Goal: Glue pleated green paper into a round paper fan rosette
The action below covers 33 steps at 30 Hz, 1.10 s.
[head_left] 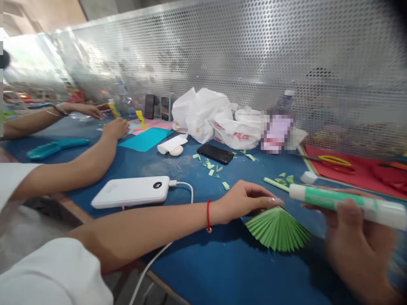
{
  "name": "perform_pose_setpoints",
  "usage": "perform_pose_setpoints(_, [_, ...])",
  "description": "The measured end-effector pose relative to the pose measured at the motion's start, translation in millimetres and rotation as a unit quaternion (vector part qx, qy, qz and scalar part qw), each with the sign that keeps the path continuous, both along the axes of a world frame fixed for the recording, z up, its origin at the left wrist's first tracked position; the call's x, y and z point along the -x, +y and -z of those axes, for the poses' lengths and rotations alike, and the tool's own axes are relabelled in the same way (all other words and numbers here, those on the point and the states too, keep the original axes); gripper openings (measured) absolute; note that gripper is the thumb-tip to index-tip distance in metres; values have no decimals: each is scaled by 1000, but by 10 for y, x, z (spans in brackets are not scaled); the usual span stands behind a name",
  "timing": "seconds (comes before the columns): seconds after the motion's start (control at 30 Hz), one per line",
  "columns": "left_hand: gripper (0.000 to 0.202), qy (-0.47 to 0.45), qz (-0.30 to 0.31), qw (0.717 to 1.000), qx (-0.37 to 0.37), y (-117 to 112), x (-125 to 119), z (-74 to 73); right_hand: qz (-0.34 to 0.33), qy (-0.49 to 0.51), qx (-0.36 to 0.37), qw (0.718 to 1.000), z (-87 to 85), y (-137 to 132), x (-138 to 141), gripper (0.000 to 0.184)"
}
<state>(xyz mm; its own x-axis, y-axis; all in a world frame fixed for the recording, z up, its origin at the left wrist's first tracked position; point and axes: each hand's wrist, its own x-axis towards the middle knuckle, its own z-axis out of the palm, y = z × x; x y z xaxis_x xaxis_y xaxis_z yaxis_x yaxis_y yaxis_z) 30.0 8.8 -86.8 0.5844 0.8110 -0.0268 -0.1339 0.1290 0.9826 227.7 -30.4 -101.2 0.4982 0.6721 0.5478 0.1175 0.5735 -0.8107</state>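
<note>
Left hand (243,200) pinches fan (277,231) by its gathered top over bench (251,277), right hand (358,241) grips glue stick (329,198) just beside; probably best to keep pinch firm, dab lightly.

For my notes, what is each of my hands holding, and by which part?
Your left hand holds the green pleated paper fan by its gathered end; your right hand holds the glue stick around the middle of its barrel.

Left sleeve (57,273): white, loose, ending near the elbow
Left hand (238,199): thin red bracelet (208,214) at the wrist
Bead (209,230): small, golden
</note>
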Motion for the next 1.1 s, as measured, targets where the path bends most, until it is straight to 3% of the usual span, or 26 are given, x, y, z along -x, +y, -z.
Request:
perform_pose_setpoints(0.13, [40, 39, 11, 997, -62, 14, -17, 10, -11, 17, -9, 1000, -28, 44, 46, 29])
perform_pose_setpoints(0.23, [57, 73, 32, 991, -103, 23, -16, 16, -15, 6, -27, 1000, -22, 54, 70, 31])
perform_pose_setpoints(0.33, [74, 80, 1, 991, -103, 43, -4, -4, -30, -3, -40, 999, -36, 74, 49, 31])
perform_pose_setpoints(0.4, [78, 32, -24, 995, -93, 46, 2, -33, -20, -8, -59, 998, -67, 102, 7, 30])
perform_pose_setpoints(0.57, [58, -99, -49, 994, -5, -29, -19, -122, 32, -12, -110, 993, -151, 205, -113, 33])
perform_pose_setpoints(0.73, [49, -131, -46, 983, 120, -60, -49, -136, 22, 20, -94, 995, -149, 270, -163, 36])
perform_pose_setpoints(0.87, [38, -130, -55, 983, 118, -9, -57, -98, 25, 21, -91, 995, -154, 253, -161, 36])
perform_pose_setpoints(1.1, [40, -155, -51, 980, 115, 26, -142, -48, 15, 11, -99, 995, -166, 240, -146, 36])
